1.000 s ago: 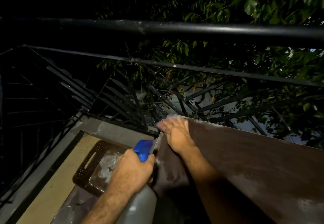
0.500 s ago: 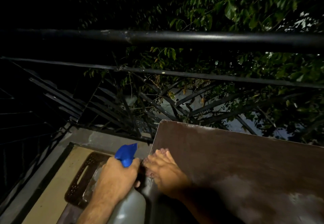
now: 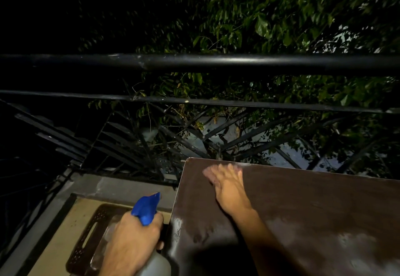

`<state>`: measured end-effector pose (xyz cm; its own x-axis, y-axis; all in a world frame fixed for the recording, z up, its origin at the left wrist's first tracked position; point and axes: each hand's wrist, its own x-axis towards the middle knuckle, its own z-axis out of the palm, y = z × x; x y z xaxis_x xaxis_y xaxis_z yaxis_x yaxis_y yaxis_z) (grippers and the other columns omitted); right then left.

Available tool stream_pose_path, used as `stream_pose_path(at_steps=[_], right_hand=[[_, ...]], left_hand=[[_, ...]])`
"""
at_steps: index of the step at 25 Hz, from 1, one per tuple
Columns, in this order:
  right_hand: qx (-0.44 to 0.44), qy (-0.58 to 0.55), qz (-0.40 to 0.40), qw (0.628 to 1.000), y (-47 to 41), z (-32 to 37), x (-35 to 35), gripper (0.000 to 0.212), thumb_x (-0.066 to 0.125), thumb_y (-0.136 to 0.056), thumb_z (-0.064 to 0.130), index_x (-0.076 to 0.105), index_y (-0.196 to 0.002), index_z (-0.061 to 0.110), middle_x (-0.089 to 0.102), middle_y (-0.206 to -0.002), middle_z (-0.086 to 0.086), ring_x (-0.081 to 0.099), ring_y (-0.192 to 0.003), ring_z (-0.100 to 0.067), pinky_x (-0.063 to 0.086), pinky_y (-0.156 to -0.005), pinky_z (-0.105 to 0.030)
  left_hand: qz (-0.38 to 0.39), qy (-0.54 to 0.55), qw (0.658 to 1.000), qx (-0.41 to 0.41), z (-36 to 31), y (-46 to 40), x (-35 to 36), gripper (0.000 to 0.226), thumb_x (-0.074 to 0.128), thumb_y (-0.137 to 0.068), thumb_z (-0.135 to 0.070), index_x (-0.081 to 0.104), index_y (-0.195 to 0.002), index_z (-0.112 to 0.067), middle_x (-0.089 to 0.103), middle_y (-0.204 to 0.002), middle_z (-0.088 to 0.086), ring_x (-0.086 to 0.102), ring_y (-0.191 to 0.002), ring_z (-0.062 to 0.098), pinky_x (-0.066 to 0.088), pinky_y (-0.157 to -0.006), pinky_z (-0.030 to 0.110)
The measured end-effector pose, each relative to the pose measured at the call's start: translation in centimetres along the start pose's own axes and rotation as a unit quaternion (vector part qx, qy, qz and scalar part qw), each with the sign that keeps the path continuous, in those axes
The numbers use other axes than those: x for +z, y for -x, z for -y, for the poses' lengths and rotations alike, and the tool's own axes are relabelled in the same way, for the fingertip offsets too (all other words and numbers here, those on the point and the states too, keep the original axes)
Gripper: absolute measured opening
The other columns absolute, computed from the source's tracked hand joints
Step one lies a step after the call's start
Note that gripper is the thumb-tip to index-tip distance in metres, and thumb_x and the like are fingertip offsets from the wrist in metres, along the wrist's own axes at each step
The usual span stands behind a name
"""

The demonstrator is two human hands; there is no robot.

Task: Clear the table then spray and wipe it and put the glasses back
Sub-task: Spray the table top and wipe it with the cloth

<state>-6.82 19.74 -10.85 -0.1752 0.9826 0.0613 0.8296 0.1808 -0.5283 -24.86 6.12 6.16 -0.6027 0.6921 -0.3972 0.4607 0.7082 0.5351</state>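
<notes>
While the left hand (image 3: 134, 235) grips the spray bottle (image 3: 149, 252) off the worktop's (image 3: 324, 221) left edge, the right hand (image 3: 227, 187), fingers spread flat, has swept up to the far corner, so wiping continues and no glasses are back.

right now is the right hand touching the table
Touching. The head view shows the right hand lying flat on the table near its far left corner, fingers spread against the surface with no gap visible.
</notes>
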Motion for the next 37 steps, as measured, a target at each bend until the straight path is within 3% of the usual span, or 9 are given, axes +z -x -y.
stream_pose_path(at_steps=[5,8,11,14,18,21,24,30,37], right_hand=[[-0.106,0.043,0.055,0.992,4.9,-2.9,-1.9,0.059,0.043,-0.096,0.018,0.028,-0.150,0.037,0.020,-0.160,0.009,0.003,-0.149,-0.017,-0.017,-0.116,-0.033],[0.012,0.043,-0.005,0.999,0.2,-5.2,-3.6,0.054,0.043,-0.099,0.015,0.033,-0.149,0.032,0.025,-0.159,0.003,0.008,-0.149,-0.022,-0.009,-0.120,-0.044],[0.099,0.039,-0.013,0.994,-1.7,-5.0,-4.0,0.056,0.046,-0.098,0.017,0.030,-0.152,0.023,0.023,-0.160,-0.001,0.006,-0.149,-0.024,-0.006,-0.120,-0.046],[0.007,0.023,0.029,0.999,1.8,-3.0,-2.8,0.058,0.046,-0.097,0.016,0.031,-0.151,0.030,0.022,-0.160,0.004,0.003,-0.149,-0.019,-0.014,-0.118,-0.040],[-0.139,0.032,0.110,0.984,8.7,-3.6,-2.9,0.058,0.044,-0.095,0.018,0.033,-0.149,0.036,0.023,-0.159,0.009,0.006,-0.149,-0.014,-0.013,-0.117,-0.034],[-0.027,0.040,0.039,0.998,8.8,-6.2,-4.1,0.055,0.048,-0.096,0.017,0.038,-0.148,0.032,0.028,-0.158,0.003,0.012,-0.148,-0.021,-0.007,-0.118,-0.038],[0.048,0.010,0.020,0.999,7.8,-6.5,-4.3,0.051,0.055,-0.096,0.017,0.043,-0.145,0.025,0.032,-0.156,-0.001,0.013,-0.148,-0.024,-0.006,-0.118,-0.042],[0.026,0.033,0.053,0.998,9.6,-5.6,-4.7,0.055,0.049,-0.097,0.018,0.035,-0.150,0.027,0.024,-0.159,0.002,0.006,-0.149,-0.021,-0.009,-0.118,-0.043],[-0.110,0.027,0.109,0.988,15.3,-0.2,-1.6,0.060,0.045,-0.096,0.019,0.028,-0.152,0.032,0.015,-0.161,0.007,-0.003,-0.149,-0.016,-0.021,-0.114,-0.034]], left_hand=[[0.020,-0.001,1.000,-0.010,-0.7,0.6,0.4,0.036,0.071,-0.091,-0.023,0.048,-0.064,-0.024,0.062,-0.073,0.005,0.059,-0.069,0.020,0.042,-0.062,0.031],[0.023,-0.017,1.000,-0.011,-0.6,1.3,0.6,0.035,0.071,-0.092,-0.023,0.046,-0.067,-0.027,0.061,-0.083,0.010,0.060,-0.082,0.028,0.044,-0.073,0.032],[0.017,-0.013,1.000,-0.002,-0.3,2.2,0.5,0.036,0.071,-0.091,-0.026,0.048,-0.063,-0.028,0.063,-0.075,0.006,0.062,-0.076,0.025,0.049,-0.072,0.034],[0.035,0.004,0.999,0.018,0.0,3.3,0.0,0.033,0.069,-0.092,-0.027,0.054,-0.063,-0.022,0.063,-0.070,0.005,0.058,-0.066,0.017,0.042,-0.059,0.027],[0.041,0.013,0.999,0.021,1.7,4.9,-0.7,0.028,0.067,-0.092,-0.031,0.065,-0.072,-0.012,0.066,-0.060,0.002,0.061,-0.063,0.015,0.042,-0.057,0.025],[0.037,-0.014,0.999,-0.008,4.3,5.5,-1.0,0.032,0.066,-0.092,-0.035,0.066,-0.074,-0.009,0.065,-0.045,0.001,0.063,-0.058,0.015,0.048,-0.059,0.028],[0.043,-0.044,0.998,-0.017,6.9,6.2,-0.9,0.037,0.066,-0.093,-0.035,0.062,-0.069,-0.008,0.058,-0.033,-0.011,0.055,-0.043,0.010,0.042,-0.051,0.026],[0.057,-0.049,0.997,-0.016,7.9,7.3,0.3,0.037,0.066,-0.093,-0.039,0.061,-0.069,-0.012,0.059,-0.046,-0.001,0.057,-0.052,0.015,0.040,-0.049,0.024],[0.041,-0.069,0.997,-0.020,6.4,9.1,2.7,0.039,0.065,-0.093,-0.040,0.058,-0.068,-0.011,0.059,-0.060,0.003,0.054,-0.054,0.017,0.037,-0.050,0.025]])
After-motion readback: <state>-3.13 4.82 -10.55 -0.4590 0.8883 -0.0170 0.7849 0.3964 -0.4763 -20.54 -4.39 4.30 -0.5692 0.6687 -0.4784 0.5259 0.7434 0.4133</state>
